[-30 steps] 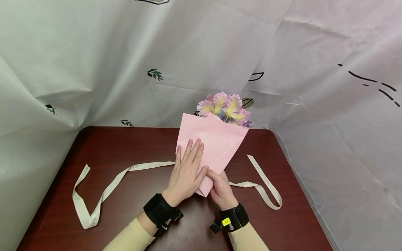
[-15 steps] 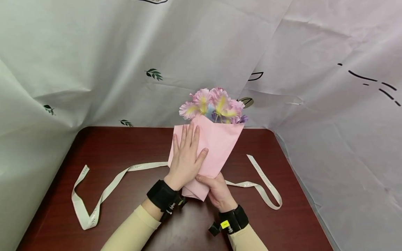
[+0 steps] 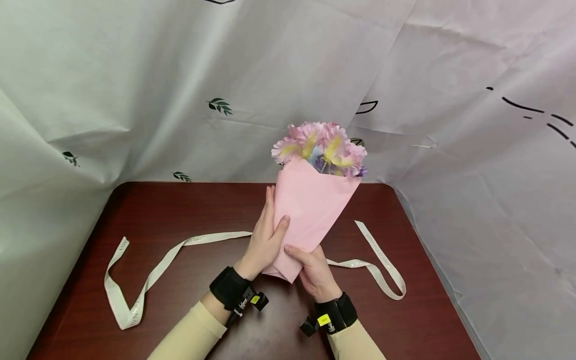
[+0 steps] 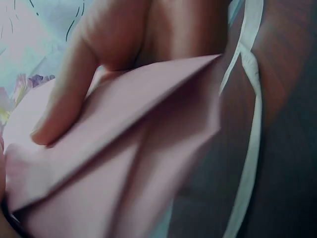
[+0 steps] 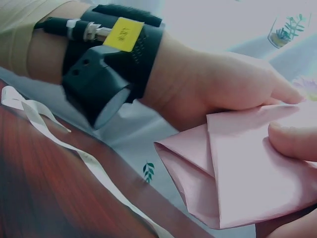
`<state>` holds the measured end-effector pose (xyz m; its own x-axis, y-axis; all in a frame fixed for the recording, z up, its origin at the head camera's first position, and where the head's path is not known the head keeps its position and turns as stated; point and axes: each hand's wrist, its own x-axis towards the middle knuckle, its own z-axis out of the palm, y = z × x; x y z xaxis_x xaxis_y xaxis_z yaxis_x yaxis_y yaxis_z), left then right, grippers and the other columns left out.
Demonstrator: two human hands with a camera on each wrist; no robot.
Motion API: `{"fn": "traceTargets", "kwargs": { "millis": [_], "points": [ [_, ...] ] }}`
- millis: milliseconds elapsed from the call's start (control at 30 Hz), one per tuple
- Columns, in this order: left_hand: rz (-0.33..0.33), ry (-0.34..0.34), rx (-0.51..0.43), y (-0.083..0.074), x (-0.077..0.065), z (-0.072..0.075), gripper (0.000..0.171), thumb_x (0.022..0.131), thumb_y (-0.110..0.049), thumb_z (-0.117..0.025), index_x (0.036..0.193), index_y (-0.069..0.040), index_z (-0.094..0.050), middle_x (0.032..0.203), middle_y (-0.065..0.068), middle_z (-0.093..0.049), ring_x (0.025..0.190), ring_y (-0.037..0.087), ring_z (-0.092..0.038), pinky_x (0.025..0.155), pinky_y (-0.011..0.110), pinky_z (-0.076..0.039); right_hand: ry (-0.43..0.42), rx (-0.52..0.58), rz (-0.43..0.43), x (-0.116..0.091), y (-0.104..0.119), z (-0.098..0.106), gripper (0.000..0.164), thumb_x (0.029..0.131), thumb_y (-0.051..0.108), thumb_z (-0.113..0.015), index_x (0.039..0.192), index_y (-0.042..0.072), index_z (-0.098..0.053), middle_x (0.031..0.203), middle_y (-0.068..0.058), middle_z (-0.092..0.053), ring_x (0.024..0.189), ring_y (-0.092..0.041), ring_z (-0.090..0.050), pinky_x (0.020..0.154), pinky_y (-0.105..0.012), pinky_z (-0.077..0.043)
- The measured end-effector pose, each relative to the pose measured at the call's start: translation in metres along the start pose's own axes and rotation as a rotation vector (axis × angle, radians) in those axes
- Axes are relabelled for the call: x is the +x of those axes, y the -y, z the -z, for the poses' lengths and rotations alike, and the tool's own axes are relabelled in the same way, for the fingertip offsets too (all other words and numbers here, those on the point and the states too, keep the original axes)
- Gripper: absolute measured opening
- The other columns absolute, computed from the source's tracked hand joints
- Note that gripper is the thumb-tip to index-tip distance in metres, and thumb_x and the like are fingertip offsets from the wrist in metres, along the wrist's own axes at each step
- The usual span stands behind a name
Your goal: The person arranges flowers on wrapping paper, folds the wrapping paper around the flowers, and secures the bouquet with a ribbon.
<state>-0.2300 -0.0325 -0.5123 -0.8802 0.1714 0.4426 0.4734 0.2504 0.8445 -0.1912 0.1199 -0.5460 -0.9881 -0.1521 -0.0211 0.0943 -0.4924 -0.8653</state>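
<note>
Pink paper wrap [image 3: 310, 205] with flowers [image 3: 321, 145] (pink-and-yellow, some purple) poking out the top, held up over the tabletop [image 3: 189, 210]. Right hand [image 3: 317, 272] grips near the bottom, thumb on front, fingers clamped behind. Left hand [image 3: 264, 242] lies along the left edge, fingers straight and together, thumb on front. Cream ribbon [image 3: 117, 300] lies on both sides.

Blurry, dim left wrist view
</note>
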Motion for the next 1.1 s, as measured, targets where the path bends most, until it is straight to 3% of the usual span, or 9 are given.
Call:
{"fn": "traceTargets", "kwargs": {
  "millis": [100, 233, 433, 500, 633, 700, 833, 967, 1100],
  "points": [
    [-0.008, 0.014, -0.041, 0.002, -0.005, -0.002, 0.082, 0.114, -0.019, -0.053, 0.173, -0.018, 0.004, 0.180, 0.000, -0.010, 0.163, 0.020, -0.015, 0.129, 0.042, -0.018, -0.036, 0.006, 0.015, 0.002, 0.002, 0.000, 0.042, 0.096, -0.012, -0.066, 0.133, 0.005, -0.057, 0.125, -0.005, -0.068, 0.114, -0.016, -0.068, 0.098, -0.032, -0.056],
    [0.035, 0.066, -0.114, 0.005, -0.013, -0.003, 0.076, 0.115, -0.018, -0.050, 0.174, -0.019, -0.002, 0.178, 0.001, -0.015, 0.161, 0.022, -0.021, 0.127, 0.043, -0.022, -0.060, 0.020, 0.044, 0.004, 0.005, -0.002, 0.041, 0.097, -0.014, -0.064, 0.133, 0.005, -0.057, 0.125, -0.005, -0.067, 0.114, -0.016, -0.067, 0.098, -0.031, -0.056],
    [0.180, 0.183, -0.498, 0.008, -0.016, -0.001, 0.065, 0.117, -0.018, -0.042, 0.174, -0.018, -0.010, 0.179, 0.001, -0.013, 0.161, 0.017, -0.018, 0.125, 0.032, -0.022, -0.059, 0.004, 0.043, 0.005, 0.005, -0.002, 0.039, 0.097, -0.015, -0.063, 0.131, 0.004, -0.057, 0.122, -0.005, -0.068, 0.111, -0.016, -0.069, 0.095, -0.032, -0.058],
    [0.246, 0.220, -0.629, 0.010, -0.017, 0.001, 0.063, 0.118, -0.019, -0.039, 0.174, -0.015, -0.010, 0.178, 0.006, -0.017, 0.155, 0.015, -0.031, 0.120, 0.027, -0.032, -0.062, -0.022, 0.041, 0.004, 0.005, -0.002, 0.040, 0.096, -0.014, -0.065, 0.131, 0.003, -0.057, 0.121, -0.006, -0.068, 0.110, -0.016, -0.069, 0.093, -0.032, -0.059],
    [0.360, 0.232, -0.792, 0.015, -0.021, 0.003, 0.060, 0.119, -0.024, -0.035, 0.172, -0.009, -0.012, 0.166, 0.020, -0.037, 0.129, 0.012, -0.057, 0.103, 0.025, -0.050, -0.091, -0.122, 0.045, 0.004, 0.006, -0.002, 0.044, 0.092, -0.008, -0.076, 0.132, 0.000, -0.058, 0.120, -0.010, -0.067, 0.106, -0.019, -0.070, 0.088, -0.032, -0.060],
    [0.398, 0.231, -0.841, 0.016, -0.024, 0.005, 0.061, 0.119, -0.027, -0.034, 0.171, -0.005, -0.013, 0.155, 0.023, -0.048, 0.118, 0.013, -0.064, 0.096, 0.028, -0.055, -0.109, -0.174, 0.046, 0.004, 0.006, -0.003, 0.046, 0.091, -0.004, -0.080, 0.132, -0.001, -0.059, 0.119, -0.011, -0.068, 0.104, -0.019, -0.070, 0.086, -0.032, -0.061],
    [0.442, 0.260, -0.930, 0.017, -0.027, 0.006, 0.063, 0.119, -0.032, -0.033, 0.169, -0.001, -0.015, 0.137, 0.010, -0.060, 0.113, 0.013, -0.067, 0.093, 0.031, -0.057, -0.122, -0.222, 0.044, 0.005, 0.007, -0.004, 0.048, 0.089, -0.003, -0.081, 0.131, -0.001, -0.060, 0.119, -0.011, -0.068, 0.103, -0.020, -0.069, 0.084, -0.031, -0.060],
    [0.451, 0.289, -0.996, 0.018, -0.027, 0.007, 0.060, 0.118, -0.032, -0.034, 0.167, 0.000, -0.018, 0.125, 0.004, -0.065, 0.109, 0.014, -0.069, 0.089, 0.033, -0.059, -0.096, -0.233, 0.041, 0.005, 0.007, -0.004, 0.051, 0.089, -0.006, -0.080, 0.134, -0.001, -0.058, 0.122, -0.011, -0.067, 0.106, -0.021, -0.068, 0.086, -0.031, -0.059],
    [0.450, 0.252, -1.003, 0.020, -0.030, 0.007, 0.055, 0.118, -0.025, -0.032, 0.166, -0.002, -0.019, 0.124, 0.004, -0.067, 0.108, 0.016, -0.071, 0.087, 0.034, -0.061, -0.067, -0.220, 0.021, 0.005, 0.009, -0.004, 0.050, 0.095, -0.001, -0.077, 0.139, 0.000, -0.054, 0.124, -0.011, -0.068, 0.108, -0.020, -0.070, 0.086, -0.032, -0.060]
  ]
}}
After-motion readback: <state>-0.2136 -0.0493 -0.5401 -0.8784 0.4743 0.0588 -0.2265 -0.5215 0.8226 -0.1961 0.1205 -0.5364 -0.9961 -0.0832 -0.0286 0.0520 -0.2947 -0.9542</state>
